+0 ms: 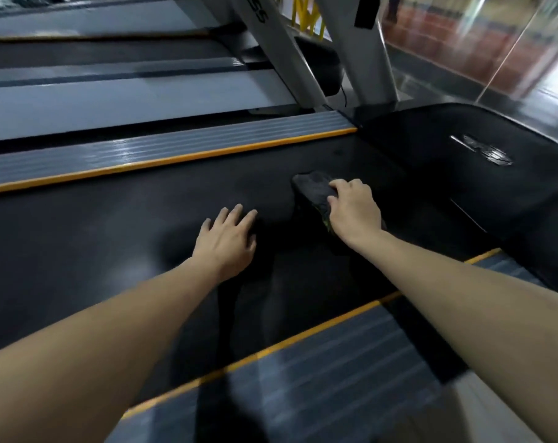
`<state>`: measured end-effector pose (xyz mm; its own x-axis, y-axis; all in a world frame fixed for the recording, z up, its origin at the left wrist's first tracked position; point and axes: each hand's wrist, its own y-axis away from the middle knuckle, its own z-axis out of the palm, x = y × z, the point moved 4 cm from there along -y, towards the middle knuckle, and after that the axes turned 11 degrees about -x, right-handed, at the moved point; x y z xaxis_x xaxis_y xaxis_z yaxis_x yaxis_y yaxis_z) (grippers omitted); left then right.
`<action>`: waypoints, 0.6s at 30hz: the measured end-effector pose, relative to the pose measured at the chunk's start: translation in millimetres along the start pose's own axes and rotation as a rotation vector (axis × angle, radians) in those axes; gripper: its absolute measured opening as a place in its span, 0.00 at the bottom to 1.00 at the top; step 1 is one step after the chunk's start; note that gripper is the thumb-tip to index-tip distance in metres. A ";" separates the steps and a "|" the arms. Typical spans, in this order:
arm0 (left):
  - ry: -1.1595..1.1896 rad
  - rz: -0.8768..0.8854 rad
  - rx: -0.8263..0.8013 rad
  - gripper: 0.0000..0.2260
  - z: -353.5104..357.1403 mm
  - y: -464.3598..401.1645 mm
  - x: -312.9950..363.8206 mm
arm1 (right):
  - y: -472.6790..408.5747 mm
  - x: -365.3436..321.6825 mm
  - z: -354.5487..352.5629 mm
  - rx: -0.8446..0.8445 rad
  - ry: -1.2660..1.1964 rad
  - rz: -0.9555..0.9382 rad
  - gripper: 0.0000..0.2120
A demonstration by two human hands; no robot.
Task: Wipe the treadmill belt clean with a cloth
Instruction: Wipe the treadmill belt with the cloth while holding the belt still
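The black treadmill belt (117, 225) runs across the middle of the head view. A dark cloth (314, 188) lies on the belt near its front end. My right hand (354, 209) grips the cloth's near side with curled fingers and presses it onto the belt. My left hand (228, 239) rests flat on the belt with straight, spread fingers, a little to the left of the cloth and apart from it.
Grey ribbed side rails with orange edging flank the belt, one far (162, 148) and one near (319, 372). The black motor cover (463, 174) sits at the right. White uprights (360, 52) rise behind it. Another treadmill (111, 100) stands beyond.
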<state>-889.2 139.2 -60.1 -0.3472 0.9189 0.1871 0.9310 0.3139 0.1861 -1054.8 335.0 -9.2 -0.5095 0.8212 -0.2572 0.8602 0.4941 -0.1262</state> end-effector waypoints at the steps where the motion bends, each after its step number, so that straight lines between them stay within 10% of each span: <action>1: 0.011 0.000 0.008 0.26 -2.1 -20.4 -2.1 | -17.7 6.9 3.5 0.020 0.002 0.005 0.16; 8: -0.025 0.053 0.030 0.25 -23.0 -155.2 21.2 | -135.9 49.1 9.4 0.113 0.028 0.032 0.17; 18: -0.037 0.017 -0.055 0.24 -18.0 -265.6 23.6 | -219.3 81.3 67.0 -0.180 0.009 -0.149 0.27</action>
<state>-1146.7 73.2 -87.7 -0.3259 0.9326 0.1549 0.9289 0.2853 0.2363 -1283.3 274.2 -66.6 -0.6314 0.7376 -0.2395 0.7579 0.6523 0.0106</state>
